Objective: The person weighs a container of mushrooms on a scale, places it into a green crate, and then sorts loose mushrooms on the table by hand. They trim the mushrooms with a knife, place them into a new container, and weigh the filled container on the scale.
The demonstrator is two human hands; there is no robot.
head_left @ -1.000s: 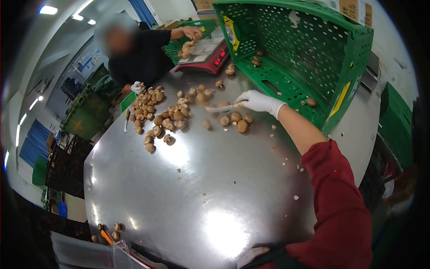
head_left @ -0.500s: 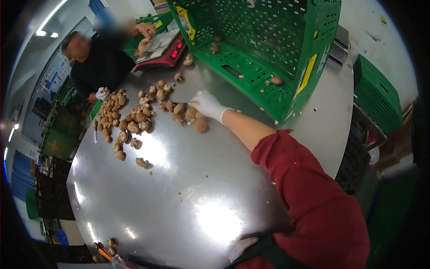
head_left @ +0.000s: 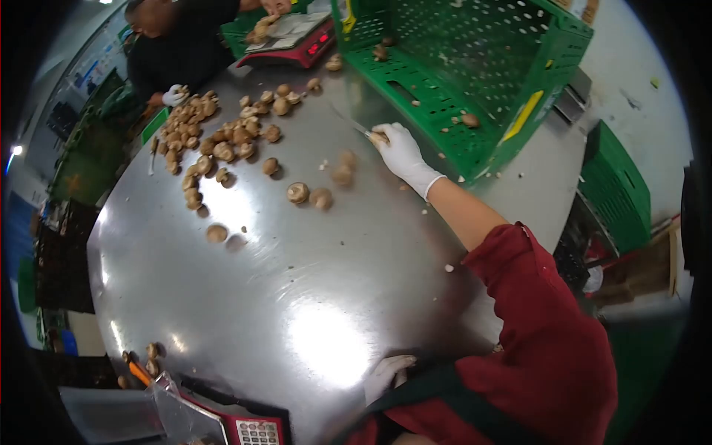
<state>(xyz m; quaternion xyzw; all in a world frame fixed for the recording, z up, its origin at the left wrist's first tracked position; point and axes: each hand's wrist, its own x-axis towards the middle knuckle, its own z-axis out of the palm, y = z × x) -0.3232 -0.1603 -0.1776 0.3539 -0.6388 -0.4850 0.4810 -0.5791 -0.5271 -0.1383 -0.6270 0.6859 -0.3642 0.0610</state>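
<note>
My right hand [head_left: 402, 154], in a white glove, is shut around the handle of a knife [head_left: 361, 130]; the blade points away and to the left, low over the metal table. Left of the hand, a few brown-capped mushrooms lie apart, among them a sharp one [head_left: 297, 193] and a blurred one [head_left: 343, 175]. A bigger heap of mushrooms [head_left: 222, 137] sits farther left. Close to my body at the bottom is my left hand [head_left: 386, 374], also gloved, partly covered by my clothing. Its visible fingers are apart, with nothing seen in them.
A green crate [head_left: 415, 85] lies on its side beyond my right hand, with some mushrooms inside. A red scale [head_left: 293, 48] stands at the back near another person [head_left: 178, 44]. A second scale [head_left: 256, 429] and an orange-handled tool [head_left: 139, 373] are at lower left.
My right hand with the knife has moved away from the mushrooms toward the crate. Several mushrooms now lie spread nearer me, two still blurred. The view has shifted, bringing the lower scale into sight.
</note>
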